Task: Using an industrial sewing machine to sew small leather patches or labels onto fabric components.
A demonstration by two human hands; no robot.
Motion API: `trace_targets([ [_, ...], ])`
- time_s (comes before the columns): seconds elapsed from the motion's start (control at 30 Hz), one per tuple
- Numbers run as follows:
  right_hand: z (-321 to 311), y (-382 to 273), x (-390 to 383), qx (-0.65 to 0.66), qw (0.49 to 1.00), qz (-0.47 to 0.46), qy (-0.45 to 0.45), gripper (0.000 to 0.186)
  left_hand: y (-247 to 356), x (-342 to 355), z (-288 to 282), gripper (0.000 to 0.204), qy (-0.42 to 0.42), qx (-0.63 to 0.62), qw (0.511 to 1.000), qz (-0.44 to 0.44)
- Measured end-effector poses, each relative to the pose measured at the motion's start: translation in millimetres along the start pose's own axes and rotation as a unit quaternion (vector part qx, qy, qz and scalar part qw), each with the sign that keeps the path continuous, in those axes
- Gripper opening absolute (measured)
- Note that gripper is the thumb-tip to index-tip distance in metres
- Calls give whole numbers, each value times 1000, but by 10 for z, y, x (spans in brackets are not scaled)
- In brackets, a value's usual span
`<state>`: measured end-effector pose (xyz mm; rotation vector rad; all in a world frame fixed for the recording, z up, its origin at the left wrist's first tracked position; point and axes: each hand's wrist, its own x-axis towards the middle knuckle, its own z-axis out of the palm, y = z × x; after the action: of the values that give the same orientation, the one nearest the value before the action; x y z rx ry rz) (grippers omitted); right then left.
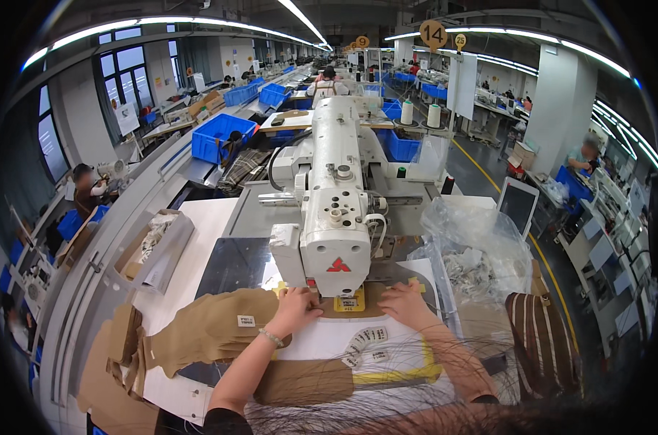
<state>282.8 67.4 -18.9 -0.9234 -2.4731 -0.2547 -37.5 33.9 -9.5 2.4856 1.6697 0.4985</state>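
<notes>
Both my left hand (298,304) and right hand (404,301) lie spread flat, no grip closed, pressing tan fabric (216,326) under the white sewing machine (335,217).

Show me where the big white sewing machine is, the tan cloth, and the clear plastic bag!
White sewing machine (334,217): head view, middle of its long arm.
Tan cloth (213,330): head view, flat part left of the left hand.
Clear plastic bag (481,250): head view, crinkled side at right of the machine.

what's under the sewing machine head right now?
Under the white sewing machine head: tan fabric and a yellow template piece, pressed flat by the left hand and right hand. The head covers the needle area itself.
</notes>
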Motion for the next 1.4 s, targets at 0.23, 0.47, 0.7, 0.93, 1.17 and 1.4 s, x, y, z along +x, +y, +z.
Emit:
trace_targets([
  [0.23,95,28,29,-25,995,0,-97,8,117,80,109,34,18,-91,990,-107],
  [0.47,-12,-26,163,-22,997,50,-59,5,56,48,257,31,86,-507,834,-199],
  [0.7,-305,-188,-142,80,987,99,-96,22,80,-340,85,28,-21,-546,818,-180],
  [0.93,-583,-289,-617,-81,946,271,-157,35,-390,-985,-484,23,124,-455,856,-211],
  [1.17,-375,-256,-833,-38,962,258,-76,26,-504,-1338,-687,24,130,-438,850,-262],
  [1.4,-472,-721,-68,71,997,-3,20,5,-456,-1338,-736,23,129,-425,862,-242],
])
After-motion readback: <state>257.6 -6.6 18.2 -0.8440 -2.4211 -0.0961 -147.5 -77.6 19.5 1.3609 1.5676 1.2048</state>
